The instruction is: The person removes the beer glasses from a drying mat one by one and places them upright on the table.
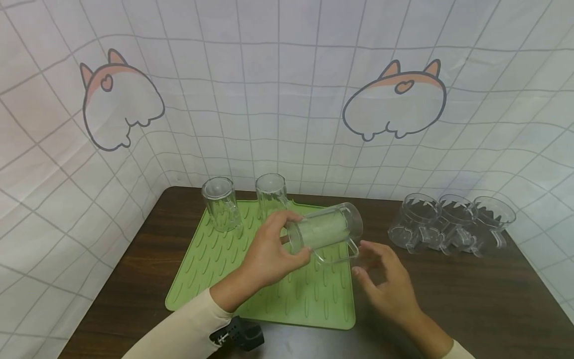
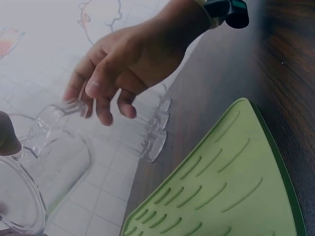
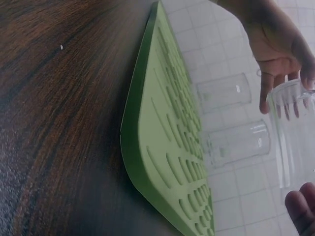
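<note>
A clear glass mug [image 1: 325, 227] is held tilted nearly on its side above the green ribbed mat [image 1: 264, 304]. My left hand [image 1: 273, 244] grips it by its left end, thumb and fingers on opposite sides. The handle hangs toward the lower right. Beside that handle is my right hand [image 1: 385, 284], its fingers loosely bent and apart; whether a fingertip touches the glass I cannot tell. In the left wrist view the right hand [image 2: 133, 59] hovers by the handle [image 2: 61, 113]. The right wrist view has the left hand [image 3: 278, 49] at one end of the mug [image 3: 290, 142].
Two clear mugs stand on the mat's back part, one at left [image 1: 221, 204] and another [image 1: 271, 194] nearer the middle. Several more clear mugs [image 1: 453, 224] stand close together at the table's right back. Behind the dark wooden table [image 1: 130, 279] hangs a white gridded curtain [image 1: 278, 99].
</note>
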The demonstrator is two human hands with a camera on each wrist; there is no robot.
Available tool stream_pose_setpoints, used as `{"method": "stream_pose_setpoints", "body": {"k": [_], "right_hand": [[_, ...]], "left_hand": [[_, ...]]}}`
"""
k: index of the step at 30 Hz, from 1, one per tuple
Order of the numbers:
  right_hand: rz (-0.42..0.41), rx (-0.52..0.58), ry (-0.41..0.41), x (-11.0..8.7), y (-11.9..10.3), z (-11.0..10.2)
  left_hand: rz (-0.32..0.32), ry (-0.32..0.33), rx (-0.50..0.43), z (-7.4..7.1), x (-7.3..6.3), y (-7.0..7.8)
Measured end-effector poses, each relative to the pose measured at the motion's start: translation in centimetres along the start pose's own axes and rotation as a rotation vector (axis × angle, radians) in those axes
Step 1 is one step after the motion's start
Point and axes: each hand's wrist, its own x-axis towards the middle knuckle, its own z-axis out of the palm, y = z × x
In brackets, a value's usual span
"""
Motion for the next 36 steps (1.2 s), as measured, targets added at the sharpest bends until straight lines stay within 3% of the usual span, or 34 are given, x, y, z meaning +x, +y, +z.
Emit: {"method": "stream_pose_setpoints", "body": {"k": [3,7,15,20,25,30,36], "right_hand": [[0.098,-0.035,-0.025,-0.2,-0.3,0.1],[0.155,-0.035,-0.069,-0.4,-0.4,0.3],[0.137,0.025,-0.08,-0.5,-0.5,0.5],[0.156,0.037,-0.069,-0.5,-0.7,0.6],[0.218,0.097,-0.061,-0.6,-0.8,0.7],[0.203,0.22,-0.047,-0.5,-0.8,0.9],[0.192,0.27,-0.044,-0.2,-0.9,0.9]], "left_hand": [[0.02,0.019,-0.025,0.0,0.0,-0.1],[0.03,0.027,-0.046,0.1,-0.1,-0.2],[0.033,0.02,-0.07,0.2,-0.2,-0.3],[-0.012,-0.004,-0.068,0.3,-0.3,-0.3],[-0.037,-0.026,-0.016,0.6,-0.5,-0.7],[-0.04,-0.056,0.044,0.8,-0.6,-1.1],[-0.081,-0.087,0.085,1.2,-0.8,-1.3]]}}
